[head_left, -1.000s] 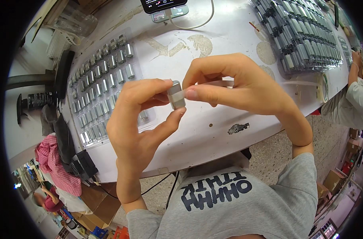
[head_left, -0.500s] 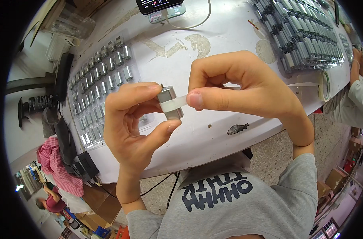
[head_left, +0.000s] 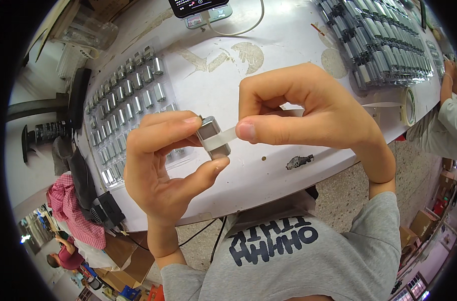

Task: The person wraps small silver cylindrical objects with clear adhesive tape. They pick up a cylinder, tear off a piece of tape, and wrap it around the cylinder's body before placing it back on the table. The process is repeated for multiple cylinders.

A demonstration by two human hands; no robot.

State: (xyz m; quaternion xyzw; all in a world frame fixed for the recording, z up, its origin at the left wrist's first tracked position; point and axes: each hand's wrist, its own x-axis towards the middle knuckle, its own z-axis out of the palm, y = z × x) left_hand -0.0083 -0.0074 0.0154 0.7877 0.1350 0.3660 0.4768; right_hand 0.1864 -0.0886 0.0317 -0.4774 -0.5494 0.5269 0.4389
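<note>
Between the thumb and index finger of my left hand (head_left: 160,163) is a small silver motor (head_left: 207,128), gripped by its two ends and tilted. A strip of whitish tape (head_left: 221,141) lies across the motor's middle and runs up to my right hand (head_left: 301,110). My right thumb and bent index finger pinch that strip just right of the motor. Behind my right wrist, more of the strip leads to a tape roll (head_left: 409,107) standing at the table's right side. The motor's underside is hidden.
A clear tray of silver motors (head_left: 122,95) lies on the white table (head_left: 203,75) at left. Stacked trays of motors (head_left: 384,45) stand at the far right. A phone (head_left: 196,6) with a white cable is at the back. A dark scrap (head_left: 299,161) lies near the front edge.
My left hand has moved slightly left and down with the motor, which is tilted a little more. A longer piece of tape shows between motor and right thumb. My right hand has barely moved.
</note>
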